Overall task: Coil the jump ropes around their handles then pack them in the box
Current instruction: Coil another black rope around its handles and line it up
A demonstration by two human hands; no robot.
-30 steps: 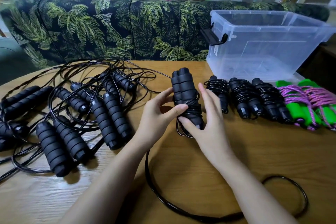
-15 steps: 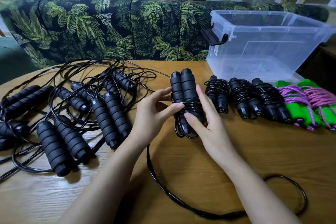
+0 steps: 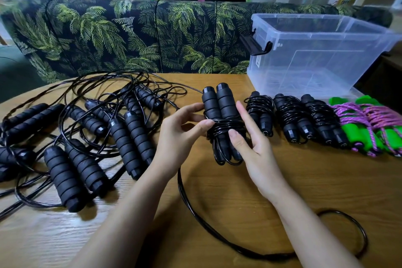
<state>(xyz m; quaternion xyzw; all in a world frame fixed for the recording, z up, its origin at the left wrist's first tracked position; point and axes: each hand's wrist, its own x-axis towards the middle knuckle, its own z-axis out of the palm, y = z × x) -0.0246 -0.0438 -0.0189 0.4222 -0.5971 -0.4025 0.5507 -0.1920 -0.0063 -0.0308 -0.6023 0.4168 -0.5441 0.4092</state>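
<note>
The left grip [image 3: 185, 130], a bare hand, pinches a half-wound jump rope [image 3: 219, 111] between thumb and fingertips. The right grip [image 3: 254, 148] holds the same bundle from the other side, thumb pressed on the turns of cord and forefinger lying straight along the handles. The two black foam handles sit side by side, tilted up just above the wooden worktop [image 3: 304, 180], with a few turns of cord round their middle. A long loose cord [image 3: 180, 183] trails from the bundle towards the person and curls off to the right, so this rope looks less than half wound.

To the right lie three coiled black ropes [image 3: 291, 117] and two coiled green-handled ropes [image 3: 367, 128] in a row. Just behind them, the clear plastic box [image 3: 326, 35] looks empty; packing has apparently not begun. To the left, a tangle of uncoiled black ropes [image 3: 91, 128], several pairs of handles, waits.
</note>
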